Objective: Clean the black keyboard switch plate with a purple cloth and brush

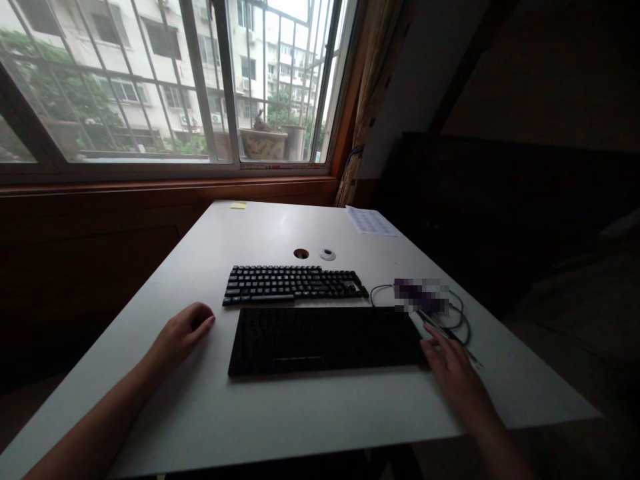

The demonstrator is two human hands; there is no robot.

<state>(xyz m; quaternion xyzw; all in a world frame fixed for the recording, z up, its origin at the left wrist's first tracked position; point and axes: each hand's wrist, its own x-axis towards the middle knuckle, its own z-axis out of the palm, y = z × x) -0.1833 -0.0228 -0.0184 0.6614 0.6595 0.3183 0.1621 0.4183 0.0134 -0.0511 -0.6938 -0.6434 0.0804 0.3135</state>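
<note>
A dark black keyboard (325, 340) lies flat on the white table (280, 427), its surface too dim for detail. Just behind it is a second black keyboard (290, 283), or a bare bank of keys, with a stepped outline. My left hand (183, 333) rests on the tabletop left of both, loosely curled, thumb and forefinger a little apart, holding nothing visible. At the front keyboard's right end is my right hand (450, 360), thumb by its edge and fingers extended. Thin stick-like tools (473, 357) pass beside and partly under that hand; I cannot tell whether it touches them.
A black cable (465, 327) loops around a blurred purple item (420, 295) on the right. Further back are a cable hole (301, 254), a round white cap (327, 255), a printed sheet (373, 221) and a yellow note (239, 205). A barred window (230, 87) stands beyond the table.
</note>
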